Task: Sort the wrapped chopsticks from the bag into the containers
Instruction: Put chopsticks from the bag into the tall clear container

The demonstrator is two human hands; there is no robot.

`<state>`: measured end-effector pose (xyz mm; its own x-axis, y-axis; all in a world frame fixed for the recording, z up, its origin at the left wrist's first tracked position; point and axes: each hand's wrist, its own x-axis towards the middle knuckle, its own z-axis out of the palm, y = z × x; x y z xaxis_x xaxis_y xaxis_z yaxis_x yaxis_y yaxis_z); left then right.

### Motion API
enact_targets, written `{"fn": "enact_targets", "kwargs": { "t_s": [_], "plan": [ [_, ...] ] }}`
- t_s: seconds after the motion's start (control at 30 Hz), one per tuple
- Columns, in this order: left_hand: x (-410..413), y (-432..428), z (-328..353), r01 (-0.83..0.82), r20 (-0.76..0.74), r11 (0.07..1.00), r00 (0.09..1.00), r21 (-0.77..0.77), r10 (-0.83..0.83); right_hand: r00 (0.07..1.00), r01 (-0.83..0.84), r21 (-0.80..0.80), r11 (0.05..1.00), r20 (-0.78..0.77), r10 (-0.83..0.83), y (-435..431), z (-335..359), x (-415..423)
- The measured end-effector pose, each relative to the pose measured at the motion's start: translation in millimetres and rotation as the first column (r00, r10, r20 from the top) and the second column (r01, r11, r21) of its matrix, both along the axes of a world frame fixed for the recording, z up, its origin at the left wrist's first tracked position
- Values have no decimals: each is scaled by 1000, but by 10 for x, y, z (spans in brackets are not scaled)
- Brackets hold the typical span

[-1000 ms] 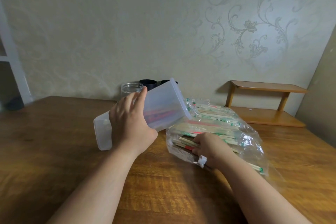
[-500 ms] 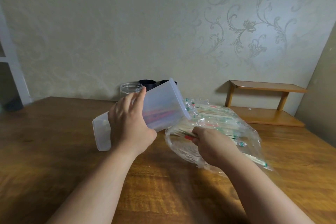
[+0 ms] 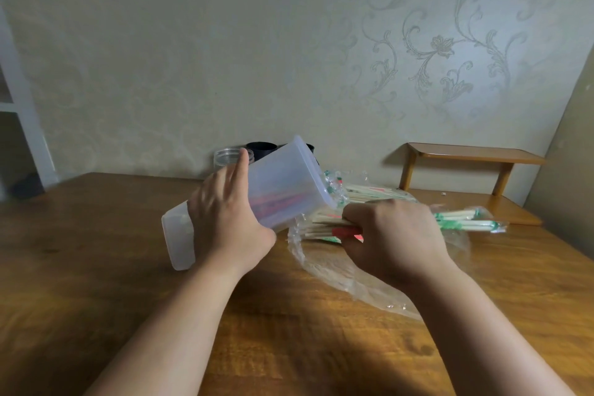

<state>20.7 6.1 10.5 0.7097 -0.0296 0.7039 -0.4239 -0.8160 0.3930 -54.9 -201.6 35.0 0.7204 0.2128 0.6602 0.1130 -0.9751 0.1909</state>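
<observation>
- The wooden table [image 3: 80, 267] carries everything; its left part is bare wood.
- The frosted container [image 3: 283, 190] is tilted, with its base low to the left and its open mouth high to the right, toward the bag. Something red shows dimly through its wall.
- The left hand [image 3: 225, 219] grips this container around the middle, fingers laid over the top side and thumb under.
- Far behind, near the wall, stand a clear jar [image 3: 226, 157] and black cups [image 3: 261, 149].
- The clear plastic bag [image 3: 321, 267] lies open on the table, right of the container.
- The right hand [image 3: 395, 241] is clamped on a bundle of wrapped chopsticks [image 3: 466, 222], held level just under the container's mouth, with green ends pointing right.
- More chopsticks [image 3: 369, 194] lie in the far part of the bag.
- A small wooden shelf [image 3: 466, 154] stands far right.
</observation>
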Motion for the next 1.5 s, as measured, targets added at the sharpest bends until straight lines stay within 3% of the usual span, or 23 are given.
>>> {"fn": "enact_targets", "kwargs": {
  "t_s": [0.07, 0.13, 0.2, 0.27, 0.47, 0.67, 0.87, 1.0, 1.1, 1.17, 1.23, 1.33, 1.4, 1.5],
  "plan": [
    [32, 7, -14, -22, -1, 1000, 1000, 13, 22, 972, -175, 57, 983, 169, 164, -32, -2, -7],
    [52, 6, -24, -30, 9, 999, 1000, 13, 30, 884, -341, 81, 936, 365, 291, -53, -25, -8],
    [49, 3, -26, -25, 26, 1000, 999, -15, 25, 794, -375, 61, 925, 536, 287, -53, -42, 1],
    [36, 4, -24, -14, 28, 999, 999, -36, 15, 751, -355, 65, 933, 614, 243, -50, -50, 27],
    [7, -5, -39, 72, 46, 997, 996, 1, -72, 735, -354, 82, 932, 640, 223, -139, -138, 126],
    [6, -18, -43, 81, 70, 996, 994, 24, -82, 706, -272, 209, 939, 707, 47, -140, -144, 116],
    [6, -6, -52, 79, 72, 996, 994, 49, -83, 710, -413, 360, 836, 703, 48, -74, -138, 70],
    [2, -5, -47, 68, 42, 996, 997, 64, -71, 662, -523, 342, 781, 740, 119, -22, -126, 79],
    [5, -7, -45, 73, 43, 995, 996, 69, -76, 682, -564, 365, 741, 711, 169, 7, -132, 89],
    [4, -7, -45, 75, 38, 994, 996, 76, -78, 735, -594, 472, 652, 648, 200, 24, -142, 118],
    [-1, -8, -41, 70, 22, 994, 997, 87, -72, 801, -579, 642, 503, 562, 205, 78, -119, 122],
    [-1, -13, -51, 84, 22, 991, 996, 103, -86, 899, -425, 865, 267, 368, 238, 152, -92, 95],
    [1, -20, -60, 98, 33, 990, 994, 106, -102, 903, -322, 945, 53, 290, 318, 163, -99, 96],
    [6, -21, -56, 99, 29, 989, 994, 111, -103, 866, -308, 934, -179, 353, 353, 107, -118, 152]
  ]
}}
